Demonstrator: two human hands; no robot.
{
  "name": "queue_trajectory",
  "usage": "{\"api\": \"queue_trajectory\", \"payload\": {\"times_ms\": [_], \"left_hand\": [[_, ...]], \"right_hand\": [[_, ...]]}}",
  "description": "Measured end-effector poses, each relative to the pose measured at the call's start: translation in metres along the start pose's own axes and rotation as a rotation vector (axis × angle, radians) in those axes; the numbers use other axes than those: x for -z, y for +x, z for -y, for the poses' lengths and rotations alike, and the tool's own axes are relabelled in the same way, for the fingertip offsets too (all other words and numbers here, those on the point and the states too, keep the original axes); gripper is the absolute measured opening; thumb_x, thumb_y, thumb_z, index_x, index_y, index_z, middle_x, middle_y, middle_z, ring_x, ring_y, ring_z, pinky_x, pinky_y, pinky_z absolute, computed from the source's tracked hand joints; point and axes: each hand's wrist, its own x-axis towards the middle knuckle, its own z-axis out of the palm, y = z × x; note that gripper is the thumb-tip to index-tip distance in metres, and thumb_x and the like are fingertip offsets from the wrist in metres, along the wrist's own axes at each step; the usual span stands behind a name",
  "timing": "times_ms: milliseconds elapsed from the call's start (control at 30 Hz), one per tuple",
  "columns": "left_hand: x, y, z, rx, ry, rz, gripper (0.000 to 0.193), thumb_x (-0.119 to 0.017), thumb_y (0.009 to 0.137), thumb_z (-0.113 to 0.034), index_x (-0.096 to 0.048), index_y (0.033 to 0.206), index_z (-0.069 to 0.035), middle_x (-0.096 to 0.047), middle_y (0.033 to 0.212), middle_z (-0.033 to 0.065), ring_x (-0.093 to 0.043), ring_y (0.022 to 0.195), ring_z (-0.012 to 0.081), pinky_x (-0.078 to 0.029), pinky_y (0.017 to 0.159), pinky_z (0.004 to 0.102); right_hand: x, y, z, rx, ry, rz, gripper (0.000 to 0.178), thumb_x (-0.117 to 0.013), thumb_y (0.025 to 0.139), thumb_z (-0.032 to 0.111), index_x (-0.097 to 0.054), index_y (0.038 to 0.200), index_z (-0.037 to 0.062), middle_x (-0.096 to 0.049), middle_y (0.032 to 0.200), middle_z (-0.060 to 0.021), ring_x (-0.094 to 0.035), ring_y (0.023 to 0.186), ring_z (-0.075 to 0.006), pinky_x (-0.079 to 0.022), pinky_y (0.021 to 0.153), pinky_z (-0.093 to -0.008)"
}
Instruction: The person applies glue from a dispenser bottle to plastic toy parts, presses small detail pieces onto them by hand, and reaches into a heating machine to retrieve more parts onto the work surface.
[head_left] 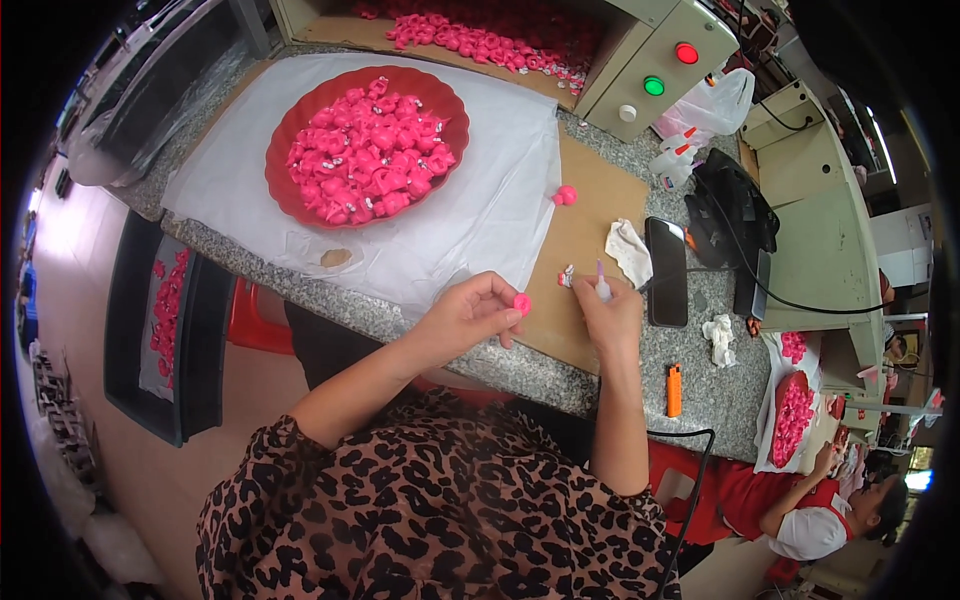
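Observation:
Between the thumb and fingers of my left hand (468,312) is a small round pink plastic piece (522,303), held over the table's near edge. My right hand (610,315) is closed around a small pale bottle with a thin nozzle (602,285) pointing up and away. Just left of its fingertips is a tiny white-and-red piece (566,276); whether the fingers touch it I cannot tell. Farther off, a pink part (566,195) lies on the brown cardboard (600,180). A red scalloped bowl (283,165) heaped with pink plastic pieces (370,150) stands on white paper (500,150).
Right of my right hand lie a white cloth (628,250), a black phone (667,272), crumpled tissue (719,338) and an orange lighter (674,390). White glue bottles (677,160) stand beyond. A machine with lit buttons (650,70) borders the back. A co-worker (810,510) sits at right.

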Motion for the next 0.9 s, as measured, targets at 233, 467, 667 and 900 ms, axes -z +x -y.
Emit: {"api": "queue_trajectory", "payload": {"times_ms": [233, 467, 667, 900], "left_hand": [[-0.004, -0.001, -0.005, 0.002, -0.049, -0.051, 0.020, -0.054, 0.082, -0.005, -0.048, 0.099, 0.002, -0.053, 0.090, 0.0064, -0.054, 0.075, 0.0119, -0.047, 0.064, 0.0240], [-0.003, 0.000, 0.004, 0.004, 0.024, -0.072, 0.023, -0.051, 0.083, -0.003, -0.048, 0.106, 0.002, -0.056, 0.091, 0.0060, -0.054, 0.075, 0.0109, -0.046, 0.067, 0.0231], [-0.006, 0.000, 0.006, -0.009, 0.092, -0.090, 0.020, -0.051, 0.083, -0.003, -0.048, 0.103, 0.002, -0.057, 0.090, 0.0066, -0.055, 0.075, 0.0108, -0.046, 0.066, 0.0226], [-0.008, -0.002, 0.009, -0.051, 0.125, -0.085, 0.019, -0.051, 0.083, -0.001, -0.048, 0.101, 0.002, -0.057, 0.088, 0.0069, -0.054, 0.072, 0.0102, -0.046, 0.064, 0.0218]], "right_hand": [[-0.005, 0.001, 0.003, 0.106, -0.161, 0.015, 0.022, -0.063, 0.070, 0.022, -0.063, 0.077, 0.0012, -0.058, 0.059, -0.0115, -0.054, 0.051, -0.0171, -0.041, 0.050, -0.0292], [-0.011, -0.053, 0.017, -0.148, 0.614, 0.110, 0.011, -0.065, 0.072, 0.007, -0.061, 0.081, 0.0006, -0.060, 0.068, -0.0039, -0.048, 0.051, -0.0059, -0.036, 0.046, -0.0162], [-0.021, -0.066, 0.013, -0.060, 0.716, 0.121, 0.012, -0.064, 0.075, 0.007, -0.061, 0.082, -0.0020, -0.058, 0.068, -0.0022, -0.048, 0.056, -0.0050, -0.037, 0.050, -0.0161], [-0.023, -0.070, 0.018, 0.023, 0.605, 0.128, 0.013, -0.061, 0.078, 0.008, -0.060, 0.082, -0.0044, -0.060, 0.074, -0.0039, -0.051, 0.061, -0.0055, -0.039, 0.055, -0.0171]]}}
